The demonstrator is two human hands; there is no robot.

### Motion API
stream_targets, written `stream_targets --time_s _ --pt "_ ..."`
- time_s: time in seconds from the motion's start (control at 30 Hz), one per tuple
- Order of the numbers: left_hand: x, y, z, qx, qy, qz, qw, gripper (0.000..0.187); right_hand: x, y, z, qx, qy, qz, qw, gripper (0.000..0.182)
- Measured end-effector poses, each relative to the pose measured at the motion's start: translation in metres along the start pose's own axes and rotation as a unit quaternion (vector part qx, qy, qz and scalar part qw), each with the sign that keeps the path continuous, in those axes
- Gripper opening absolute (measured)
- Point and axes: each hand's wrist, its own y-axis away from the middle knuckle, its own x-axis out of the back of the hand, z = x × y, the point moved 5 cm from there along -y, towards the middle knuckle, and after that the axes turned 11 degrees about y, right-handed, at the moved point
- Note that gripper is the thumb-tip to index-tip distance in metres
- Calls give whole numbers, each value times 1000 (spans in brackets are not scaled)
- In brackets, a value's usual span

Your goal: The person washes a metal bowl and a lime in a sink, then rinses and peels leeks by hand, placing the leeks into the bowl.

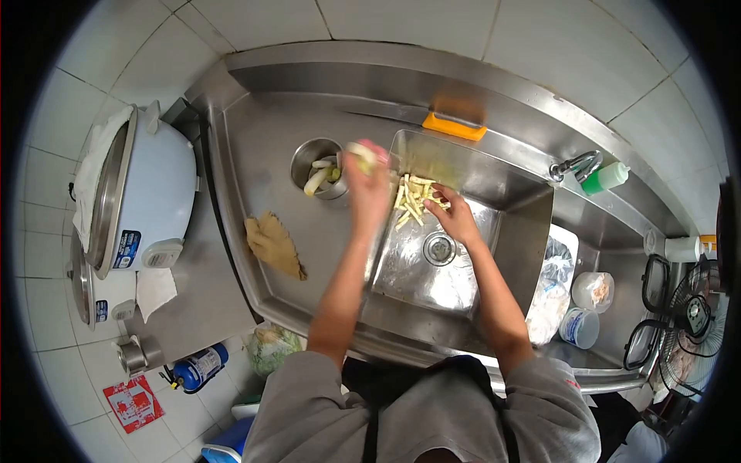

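Note:
My left hand (pixel 366 185) is raised between the steel pot and the sink, blurred by motion. Its fingers are closed around a pale yellowish piece with pink on it (pixel 364 154), too smeared to name. My right hand (pixel 457 220) reaches into the far left part of the sink basin, with its fingers and thumb curled around some pale vegetable strips (pixel 413 197). More of these strips lie in a loose pile beside the fingertips. Left of my left hand stands a round steel pot (pixel 297 166) with pale, greenish vegetable pieces (pixel 316 181) inside.
A brown cloth (pixel 274 245) lies on the steel counter (pixel 255 131). The sink (pixel 417 289) has a drain (pixel 439 248). Behind are an orange-yellow holder (pixel 454 126), a faucet (pixel 575 163) and a green bottle (pixel 606 179). At right sit plastic tubs (pixel 579 328) and a fan (pixel 695 316); large cookers (pixel 154 189) stand left.

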Motion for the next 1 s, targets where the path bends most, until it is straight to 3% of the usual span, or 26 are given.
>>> stream_targets --time_s 0.17,0.27,0.3,0.37,0.4,0.47,0.5,0.57,0.63,0.7,0.8,0.87,0.9,1.0 --pt "88 -72 3 -82 -9 52 995 34 -25 -27 -37 56 9 -31 998 39" --pt "107 -81 -41 80 -101 -56 990 32 -44 -35 -45 70 8 -81 994 34" --pt "109 -83 -41 80 -100 -60 990 32 -44 -38 -40 68 8 -77 995 34" --pt "113 -79 -54 184 -81 -116 973 28 -45 -40 -26 62 -9 -97 993 32" --pt "114 -81 -53 189 -83 -119 971 28 -39 -40 -19 38 -17 -88 995 29" --pt "115 -90 -37 132 -80 -82 985 23 -27 -40 7 23 -53 -35 998 26" --pt "112 -89 -32 135 -80 -87 984 23 -22 -39 29 -18 -32 -41 998 28" --pt "106 -84 -3 15 -144 -62 988 22 -24 -30 83 -158 -20 -104 982 39" --pt "83 -64 24 35 -110 -60 991 18 -35 -16 137 -138 257 -164 942 51" --pt "61 -36 26 74 -54 -105 990 17 -65 -8 206 -200 326 -269 884 55" --pt "22 10 0 183 -73 -231 953 15 -106 -7 271 -204 308 -229 900 39" --pt "1 44 -37 260 -97 -309 910 17 -121 -18 273 -231 267 -175 919 28" --pt "-5 61 -60 305 -130 -341 880 19 -126 -29 265 -177 282 -156 930 27" --pt "-10 102 -111 343 -121 -397 843 24 -160 -64 278 -143 309 -196 920 32"
